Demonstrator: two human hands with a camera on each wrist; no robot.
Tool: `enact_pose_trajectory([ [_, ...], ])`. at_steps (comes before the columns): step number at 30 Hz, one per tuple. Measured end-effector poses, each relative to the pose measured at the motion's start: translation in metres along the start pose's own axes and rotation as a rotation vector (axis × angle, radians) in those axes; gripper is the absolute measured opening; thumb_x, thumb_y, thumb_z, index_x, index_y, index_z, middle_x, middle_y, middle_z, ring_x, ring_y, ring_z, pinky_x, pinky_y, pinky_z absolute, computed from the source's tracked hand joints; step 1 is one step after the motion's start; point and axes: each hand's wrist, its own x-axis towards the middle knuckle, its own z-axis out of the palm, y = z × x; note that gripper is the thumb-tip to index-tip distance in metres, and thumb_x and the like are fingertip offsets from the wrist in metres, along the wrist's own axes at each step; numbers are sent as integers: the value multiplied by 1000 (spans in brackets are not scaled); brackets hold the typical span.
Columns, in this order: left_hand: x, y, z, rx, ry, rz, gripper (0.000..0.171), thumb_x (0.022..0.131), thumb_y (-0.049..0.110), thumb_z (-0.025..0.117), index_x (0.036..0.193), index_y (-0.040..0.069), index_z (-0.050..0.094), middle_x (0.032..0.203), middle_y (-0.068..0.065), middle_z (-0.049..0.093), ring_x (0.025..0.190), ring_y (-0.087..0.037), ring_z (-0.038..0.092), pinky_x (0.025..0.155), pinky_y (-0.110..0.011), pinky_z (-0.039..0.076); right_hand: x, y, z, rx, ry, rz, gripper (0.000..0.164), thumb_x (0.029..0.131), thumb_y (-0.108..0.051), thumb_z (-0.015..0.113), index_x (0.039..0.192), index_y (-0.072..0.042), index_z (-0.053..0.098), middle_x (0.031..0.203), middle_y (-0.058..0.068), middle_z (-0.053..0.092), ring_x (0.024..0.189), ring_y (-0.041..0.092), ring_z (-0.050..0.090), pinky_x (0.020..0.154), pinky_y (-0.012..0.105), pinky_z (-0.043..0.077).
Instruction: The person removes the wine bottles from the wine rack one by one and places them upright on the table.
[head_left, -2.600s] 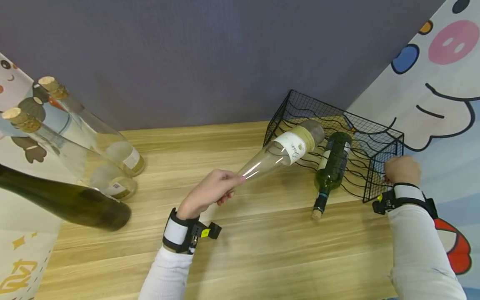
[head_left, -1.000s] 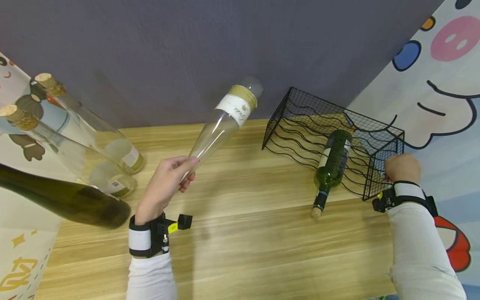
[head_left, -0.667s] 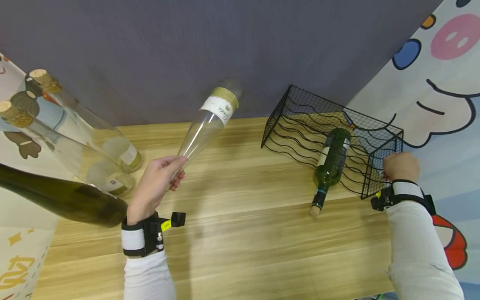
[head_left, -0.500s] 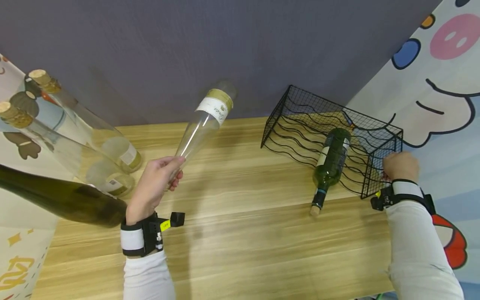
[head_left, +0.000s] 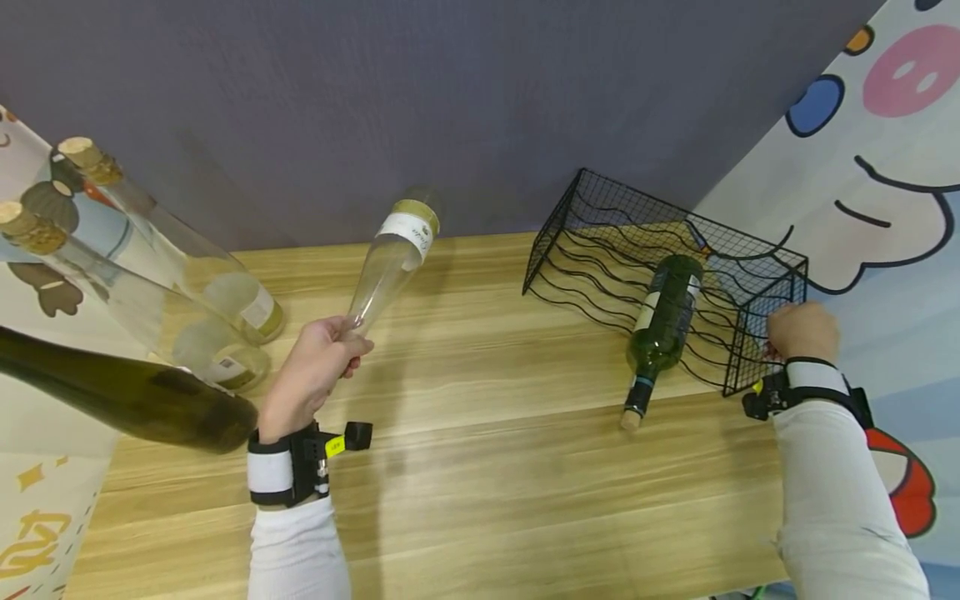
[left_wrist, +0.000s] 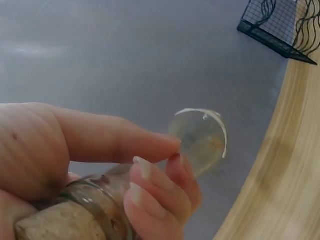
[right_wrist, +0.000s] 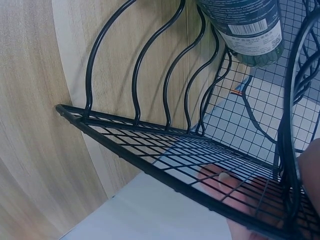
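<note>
My left hand (head_left: 318, 362) grips a clear glass bottle (head_left: 382, 279) by its neck. The bottle leans with its base up toward the grey wall, showing a white and gold label. In the left wrist view its cork (left_wrist: 60, 222) sticks out near the palm, fingers curled about the neck. My right hand (head_left: 805, 333) holds the right end of a black wire bottle rack (head_left: 738, 333); in the right wrist view its fingertips (right_wrist: 227, 187) show behind the mesh. On the rack's wavy wires lies a corked green bottle (head_left: 663, 321), neck toward me.
Two clear corked bottles (head_left: 225, 354) stand at the left, with a dark green bottle (head_left: 150, 400) in front of them. A grey wall (head_left: 450, 100) closes the back of the wooden table (head_left: 525, 492). Cartoon-printed panels (head_left: 900, 208) flank both sides.
The clear bottle has come away from above the rack to the left with my left hand, and its base has dropped lately. My right hand stays at the rack, and the green bottle lies unmoved.
</note>
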Motion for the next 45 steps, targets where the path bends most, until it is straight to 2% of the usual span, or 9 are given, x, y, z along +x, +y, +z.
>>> enact_pose_trajectory([
  [4, 1, -2, 0, 7, -12, -29, 60, 99, 13, 49, 151, -6, 27, 93, -3, 50, 67, -4, 48, 50, -18, 40, 1, 0, 1, 15, -4, 10, 49, 101, -21, 21, 84, 11, 54, 54, 11, 54, 53, 24, 55, 44, 28, 43],
  [9, 1, -5, -1, 39, -39, -87, 65, 99, 17, 48, 156, 3, 19, 89, -3, 55, 55, -5, 42, 36, -23, 28, 3, 1, 2, -1, -1, 13, 51, 102, -22, 21, 84, 11, 56, 57, 14, 55, 61, 30, 56, 48, 32, 45],
  [14, 2, -10, -1, 64, -64, -105, 69, 100, 19, 48, 157, 5, 13, 107, -9, 59, 51, -4, 39, 34, -22, 27, 5, 2, 3, -15, 1, 18, 52, 102, -22, 20, 86, 12, 55, 66, 21, 56, 75, 38, 57, 57, 39, 48],
  [22, 4, -13, 1, 81, -84, -114, 69, 101, 18, 47, 157, 0, 10, 101, -7, 59, 52, -4, 42, 34, -23, 25, 5, 1, 2, -12, -7, 20, 53, 102, -23, 19, 86, 12, 56, 70, 23, 56, 83, 42, 55, 63, 44, 49],
  [29, 5, -13, 2, 95, -82, -121, 68, 101, 16, 46, 157, 1, 10, 112, -9, 58, 60, -3, 46, 34, -24, 26, 0, -2, -3, -49, 6, -32, 52, 100, -17, 21, 72, 10, 56, 58, 19, 56, 62, 35, 58, 52, 38, 48],
  [32, 6, -14, 2, 98, -83, -125, 68, 101, 16, 46, 157, 1, 11, 107, -8, 58, 60, -3, 46, 34, -24, 26, 1, -1, -2, -49, 6, -28, 51, 100, -17, 21, 76, 12, 56, 62, 22, 56, 66, 38, 59, 53, 38, 48],
  [37, 7, -15, 2, 88, -66, -114, 65, 100, 12, 47, 155, -2, 16, 101, -8, 58, 65, -7, 50, 46, -21, 36, 4, 1, -1, -51, 1, -12, 51, 100, -19, 21, 83, 14, 55, 69, 27, 56, 74, 42, 59, 56, 42, 49],
  [40, 7, -15, 1, 110, -34, -114, 63, 98, 10, 49, 154, -3, 22, 109, -15, 59, 69, -9, 55, 56, -21, 45, 4, 2, -1, -52, -5, -9, 51, 101, -20, 20, 84, 14, 54, 74, 29, 56, 79, 45, 58, 58, 44, 50],
  [45, 6, -16, -1, 182, 17, -139, 65, 96, 11, 52, 155, 2, 25, 124, -22, 55, 66, -8, 58, 60, -21, 52, 4, 3, -1, -53, -10, -12, 50, 101, -20, 21, 85, 14, 54, 70, 27, 55, 72, 41, 58, 52, 39, 49],
])
